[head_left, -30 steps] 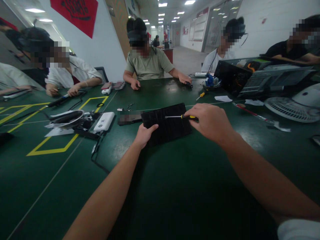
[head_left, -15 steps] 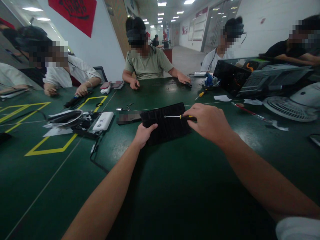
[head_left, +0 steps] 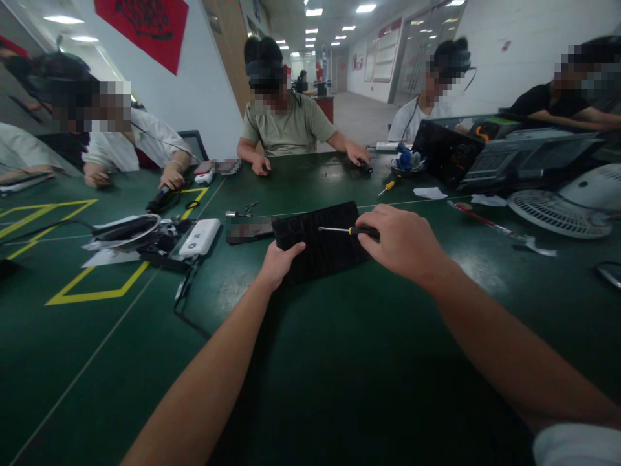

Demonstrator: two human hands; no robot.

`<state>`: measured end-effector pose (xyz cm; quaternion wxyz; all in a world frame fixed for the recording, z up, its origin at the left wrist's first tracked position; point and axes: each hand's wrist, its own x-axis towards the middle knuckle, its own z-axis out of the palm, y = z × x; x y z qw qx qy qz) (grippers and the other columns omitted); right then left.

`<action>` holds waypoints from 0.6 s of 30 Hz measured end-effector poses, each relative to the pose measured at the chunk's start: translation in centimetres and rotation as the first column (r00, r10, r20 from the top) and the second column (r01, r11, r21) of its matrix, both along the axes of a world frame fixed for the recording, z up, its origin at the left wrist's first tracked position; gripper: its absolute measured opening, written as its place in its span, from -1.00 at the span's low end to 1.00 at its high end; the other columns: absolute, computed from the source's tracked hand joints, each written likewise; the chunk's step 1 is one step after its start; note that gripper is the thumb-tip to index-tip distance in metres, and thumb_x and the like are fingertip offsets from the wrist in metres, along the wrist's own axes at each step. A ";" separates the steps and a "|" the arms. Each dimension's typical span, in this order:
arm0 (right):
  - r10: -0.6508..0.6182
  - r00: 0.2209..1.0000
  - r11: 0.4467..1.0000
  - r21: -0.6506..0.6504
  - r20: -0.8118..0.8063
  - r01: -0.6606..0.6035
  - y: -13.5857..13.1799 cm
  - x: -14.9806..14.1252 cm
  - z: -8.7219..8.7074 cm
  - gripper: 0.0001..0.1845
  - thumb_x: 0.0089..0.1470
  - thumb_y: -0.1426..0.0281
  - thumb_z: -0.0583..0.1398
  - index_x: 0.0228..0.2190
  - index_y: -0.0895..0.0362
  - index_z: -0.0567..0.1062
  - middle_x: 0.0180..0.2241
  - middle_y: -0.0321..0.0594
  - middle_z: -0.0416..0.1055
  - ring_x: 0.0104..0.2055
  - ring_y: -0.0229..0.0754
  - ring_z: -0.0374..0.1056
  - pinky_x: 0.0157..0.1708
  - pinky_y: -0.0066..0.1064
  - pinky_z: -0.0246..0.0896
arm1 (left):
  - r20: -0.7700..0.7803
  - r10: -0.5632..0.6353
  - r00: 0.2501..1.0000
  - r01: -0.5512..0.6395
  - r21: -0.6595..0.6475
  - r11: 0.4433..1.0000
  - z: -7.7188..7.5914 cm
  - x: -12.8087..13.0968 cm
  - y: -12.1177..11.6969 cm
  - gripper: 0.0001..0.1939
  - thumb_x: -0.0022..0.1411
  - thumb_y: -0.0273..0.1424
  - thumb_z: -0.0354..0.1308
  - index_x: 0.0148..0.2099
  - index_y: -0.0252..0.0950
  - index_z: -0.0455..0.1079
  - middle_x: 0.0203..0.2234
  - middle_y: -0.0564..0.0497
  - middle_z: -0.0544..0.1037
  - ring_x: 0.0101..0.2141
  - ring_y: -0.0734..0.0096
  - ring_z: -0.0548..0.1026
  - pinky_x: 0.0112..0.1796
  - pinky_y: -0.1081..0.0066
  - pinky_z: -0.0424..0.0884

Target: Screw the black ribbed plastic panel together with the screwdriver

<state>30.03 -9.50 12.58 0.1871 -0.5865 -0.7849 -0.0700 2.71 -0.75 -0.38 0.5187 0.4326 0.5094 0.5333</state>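
Note:
My left hand (head_left: 281, 262) grips the left edge of a flat black rectangular panel (head_left: 334, 249), its thumb lying on the upper face. The panel's details are too dark to make out. In my right hand (head_left: 400, 239) is a screwdriver (head_left: 339, 230) with a black and yellow handle. Its thin metal shaft points left across the panel, the tip over the middle; whether the tip touches the surface I cannot tell. Partly behind the panel's left end lies a dark flat object (head_left: 250, 230), blurred out in part. Several small metal parts (head_left: 250, 208) lie beyond it.
A white power bank (head_left: 200, 237) with a cable sits left, beside a heap of parts (head_left: 140, 233). At right are a white fan (head_left: 565, 200), an open computer case (head_left: 528, 158) and a yellow screwdriver (head_left: 388, 187). Several people sit around the green table (head_left: 310, 382).
The view has shifted very slightly. My hands, the panel and the screwdriver hold nearly the same pose. At left, another person's hand has moved right with a dark object.

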 end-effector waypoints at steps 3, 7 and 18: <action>0.013 1.000 1.000 -0.015 0.005 -0.013 0.0 -0.1 0.1 -0.71 0.43 0.32 0.19 0.00 0.03 0.71 -0.09 -0.09 0.63 -0.17 0.01 0.49 -0.35 -0.23 0.05 | 0.003 -0.001 1.000 0.001 0.006 1.000 0.1 0.0 -0.1 -0.49 -0.12 -0.32 0.68 -0.10 -0.28 0.65 -0.13 -0.16 0.79 -0.01 -0.10 0.75 0.21 -0.10 0.59; 0.052 0.998 0.998 -0.026 -0.016 -0.053 0.2 0.1 0.0 -0.72 0.46 0.32 0.19 -0.06 0.04 0.73 -0.08 -0.08 0.63 -0.14 0.01 0.50 -0.29 -0.23 0.13 | 0.000 0.001 1.000 -0.001 0.011 1.000 0.2 0.1 -0.1 -0.50 -0.11 -0.33 0.67 -0.10 -0.28 0.65 -0.13 -0.16 0.79 0.00 -0.11 0.74 0.21 -0.12 0.58; 0.083 0.995 0.996 -0.022 -0.060 -0.084 0.7 0.4 -0.6 -0.68 0.25 0.51 0.28 -0.02 0.05 0.72 -0.01 -0.09 0.61 -0.08 0.03 0.50 -0.16 -0.19 0.26 | -0.008 -0.003 1.000 0.003 0.006 1.000 0.2 0.1 -0.1 -0.51 -0.10 -0.33 0.68 -0.11 -0.28 0.65 -0.13 -0.17 0.79 0.01 -0.12 0.74 0.22 -0.14 0.59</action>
